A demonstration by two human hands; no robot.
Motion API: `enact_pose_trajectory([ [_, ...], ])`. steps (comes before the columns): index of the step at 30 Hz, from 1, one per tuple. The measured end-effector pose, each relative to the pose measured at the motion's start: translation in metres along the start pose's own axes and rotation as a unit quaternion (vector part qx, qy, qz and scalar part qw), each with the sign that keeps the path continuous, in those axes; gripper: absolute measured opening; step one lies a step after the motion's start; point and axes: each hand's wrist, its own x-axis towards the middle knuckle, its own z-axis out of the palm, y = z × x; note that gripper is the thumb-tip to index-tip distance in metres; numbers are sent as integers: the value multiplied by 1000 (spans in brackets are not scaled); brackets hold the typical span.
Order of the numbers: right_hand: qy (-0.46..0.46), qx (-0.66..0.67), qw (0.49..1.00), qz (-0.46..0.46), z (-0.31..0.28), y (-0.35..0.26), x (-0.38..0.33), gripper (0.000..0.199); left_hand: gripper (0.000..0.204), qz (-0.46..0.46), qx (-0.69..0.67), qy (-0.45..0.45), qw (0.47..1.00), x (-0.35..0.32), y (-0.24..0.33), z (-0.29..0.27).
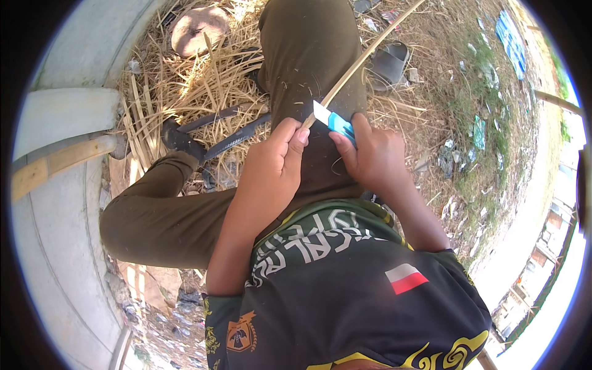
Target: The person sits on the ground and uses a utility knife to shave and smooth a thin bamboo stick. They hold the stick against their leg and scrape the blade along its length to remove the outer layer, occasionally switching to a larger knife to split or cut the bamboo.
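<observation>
A long, thin bamboo strip point(364, 57) runs slantwise over my trousered thigh and out past the knee to the upper right. My left hand point(274, 161) pinches its near end between thumb and fingers. A utility knife with a blue and white handle point(341, 125) is gripped in my right hand point(375, 154). Its pale blade point(320, 112) lies against the strip, just ahead of my left fingertips. Small shavings cling to the trousers point(308, 43) beneath.
Bamboo shavings point(203, 89) cover the ground at the left, around a round wooden block point(198, 31). A dark long blade point(237, 137) lies beside my bent left leg. Past my right knee is a grey sandal point(390, 65). A bamboo pole point(68, 163) juts from the pale wall point(61, 240).
</observation>
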Motion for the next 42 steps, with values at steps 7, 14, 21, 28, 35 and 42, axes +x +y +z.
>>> enact_pose_trajectory([
  [7,12,-18,1000,-16,4,1,-4,52,35,-40,-18,11,999,-24,-6,2],
  [14,10,-11,999,-35,4,-4,-9,49,29,-26,7,43,999,-49,-14,5],
  [21,20,55,997,41,5,0,-5,49,25,-86,106,51,989,-84,-3,0],
  [28,50,70,991,100,6,-2,-7,50,29,-136,121,71,981,-183,-47,-35],
  [35,9,82,995,49,-1,3,-3,53,30,-124,71,69,987,-159,-45,-31],
  [42,10,60,998,9,-4,1,1,53,25,11,68,51,996,-50,-15,3],
])
